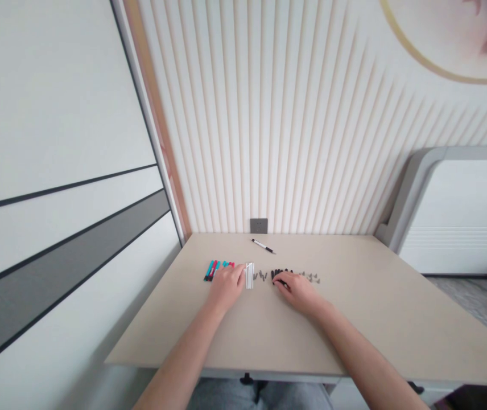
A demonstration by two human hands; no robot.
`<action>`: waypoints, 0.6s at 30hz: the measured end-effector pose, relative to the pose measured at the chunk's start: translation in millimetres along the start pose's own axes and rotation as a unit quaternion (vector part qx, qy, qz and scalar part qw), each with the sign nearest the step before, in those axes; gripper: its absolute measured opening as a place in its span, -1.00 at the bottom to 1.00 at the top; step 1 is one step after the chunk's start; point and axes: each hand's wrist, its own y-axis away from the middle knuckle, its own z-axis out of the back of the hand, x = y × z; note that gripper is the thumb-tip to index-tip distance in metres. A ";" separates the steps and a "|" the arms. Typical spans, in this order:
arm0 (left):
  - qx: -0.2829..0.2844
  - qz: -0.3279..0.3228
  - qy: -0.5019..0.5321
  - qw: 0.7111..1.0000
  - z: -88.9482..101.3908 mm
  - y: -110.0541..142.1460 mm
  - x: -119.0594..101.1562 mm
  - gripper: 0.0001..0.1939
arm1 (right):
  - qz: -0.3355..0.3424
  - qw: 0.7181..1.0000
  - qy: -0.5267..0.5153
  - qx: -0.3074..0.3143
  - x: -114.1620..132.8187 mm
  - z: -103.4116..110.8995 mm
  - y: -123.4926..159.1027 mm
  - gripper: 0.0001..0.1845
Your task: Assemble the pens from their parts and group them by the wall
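On the table lies a row of pen parts. My left hand reaches over the coloured barrels, teal and pink with dark ends, and hides some of them. Its thumb and forefinger are pinched at the upper end of the thin white tubes, where one tube tilts away from the others. My right hand is curled over the short black pen parts, with its fingertips closed at a black piece. Between the hands are small grey pieces. Small greyish parts lie past my right hand.
A white-and-black pen rests farther back on the beige table, below a dark wall socket. A ribbed wall stands behind, a panelled cabinet at the left, a pale headboard at the right.
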 end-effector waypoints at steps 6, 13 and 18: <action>0.032 -0.027 -0.034 0.999 -3.2 -0.2 -8.1 -0.76 | 0.013 1.000 0.000 0.007 1.7 0.7 1.2 -0.73; 0.061 -0.071 -0.036 0.995 -9.5 0.9 -16.1 -0.78 | 0.009 1.000 0.005 0.018 0.1 -2.0 -0.1 -0.73; 0.071 -0.088 -0.032 0.993 -8.6 0.9 -18.4 -0.83 | 0.015 1.000 0.005 0.018 -0.5 -1.8 -0.3 -0.73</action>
